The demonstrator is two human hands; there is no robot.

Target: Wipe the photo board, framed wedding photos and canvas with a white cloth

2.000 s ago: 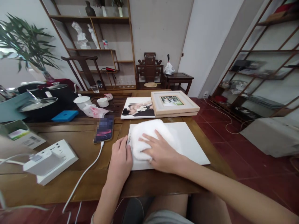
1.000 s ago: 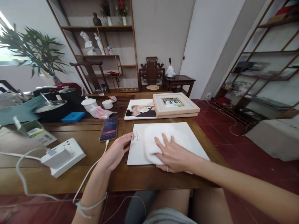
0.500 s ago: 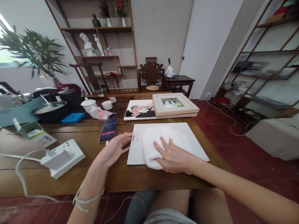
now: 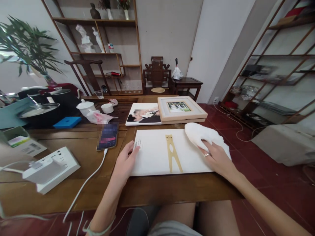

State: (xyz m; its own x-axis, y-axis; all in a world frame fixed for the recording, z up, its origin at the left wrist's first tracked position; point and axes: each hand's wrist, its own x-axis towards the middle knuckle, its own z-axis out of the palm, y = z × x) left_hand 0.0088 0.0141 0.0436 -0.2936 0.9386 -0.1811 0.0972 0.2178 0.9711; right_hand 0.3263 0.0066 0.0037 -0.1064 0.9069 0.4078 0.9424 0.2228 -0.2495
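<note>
A white photo panel [image 4: 152,157] lies on the wooden table with its back upward. A tan, A-shaped stand leg [image 4: 170,152] lies flat on the middle of it, and a small printed label sits at its left side. My left hand [image 4: 125,160] grips the panel's left edge, thumb on top near the label. My right hand [image 4: 216,159] is closed on a bunched white towel [image 4: 200,132] over the panel's right side. The towel hides the panel's upper right corner.
Behind the panel lie a photo print [image 4: 144,115] and stacked wooden picture frames [image 4: 194,113]. To the left are a phone [image 4: 108,136] on a white cable, a power strip [image 4: 59,170], a blue box [image 4: 67,122] and a black pot [image 4: 40,118].
My right hand has moved the towel from the panel's middle to its right side, uncovering the stand leg. My left hand has come onto the panel's left edge.
</note>
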